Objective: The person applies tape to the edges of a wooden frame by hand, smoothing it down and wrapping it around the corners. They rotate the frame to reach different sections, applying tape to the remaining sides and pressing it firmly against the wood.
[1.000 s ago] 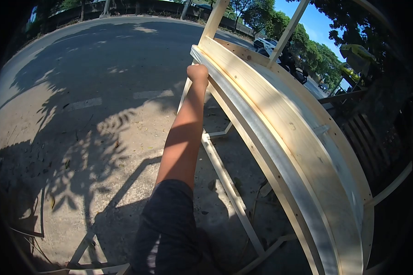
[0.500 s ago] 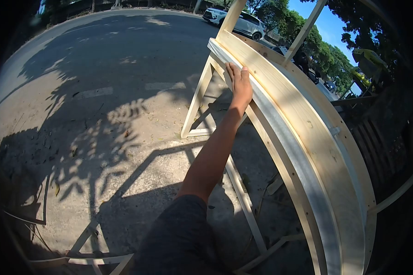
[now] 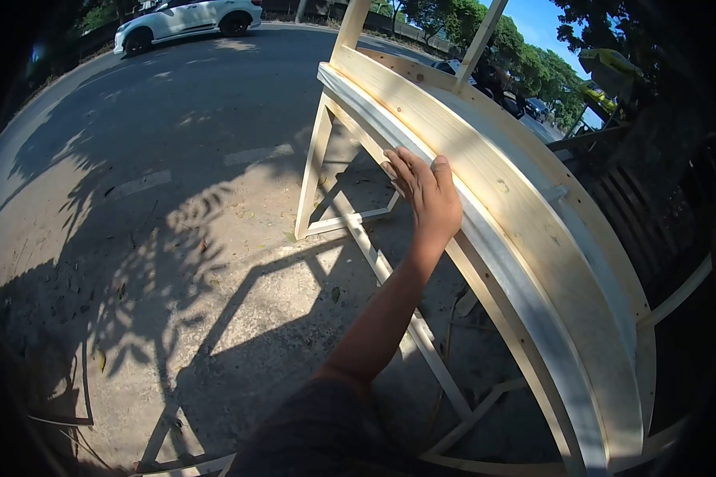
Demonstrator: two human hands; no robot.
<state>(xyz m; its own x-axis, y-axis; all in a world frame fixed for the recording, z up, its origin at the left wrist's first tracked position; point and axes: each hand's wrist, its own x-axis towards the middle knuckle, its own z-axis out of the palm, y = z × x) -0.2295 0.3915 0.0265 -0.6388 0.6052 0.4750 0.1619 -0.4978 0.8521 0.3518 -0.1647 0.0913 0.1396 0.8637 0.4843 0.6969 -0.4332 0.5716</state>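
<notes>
My left hand (image 3: 427,195) lies over the long grey metal strip (image 3: 485,232) that runs along the side of a pale wooden frame (image 3: 525,211). Its fingers bend over the strip's outer edge, and the thumb rests on the inner side, by the wooden board. The fingertips' undersides are hidden. Behind the hand the strip continues to its far end at the upper left corner of the frame. My right hand is out of view.
A wooden leg brace (image 3: 313,171) stands on the concrete ground, with lower rails (image 3: 437,366) beneath the frame. Upright posts (image 3: 480,44) rise from the top. A white car (image 3: 187,20) is on the road beyond. Another wooden piece (image 3: 187,467) lies at the lower left.
My left hand has slid along the strip toward me, away from the far corner. The view has shifted, and the white car has moved to the left along the road.
</notes>
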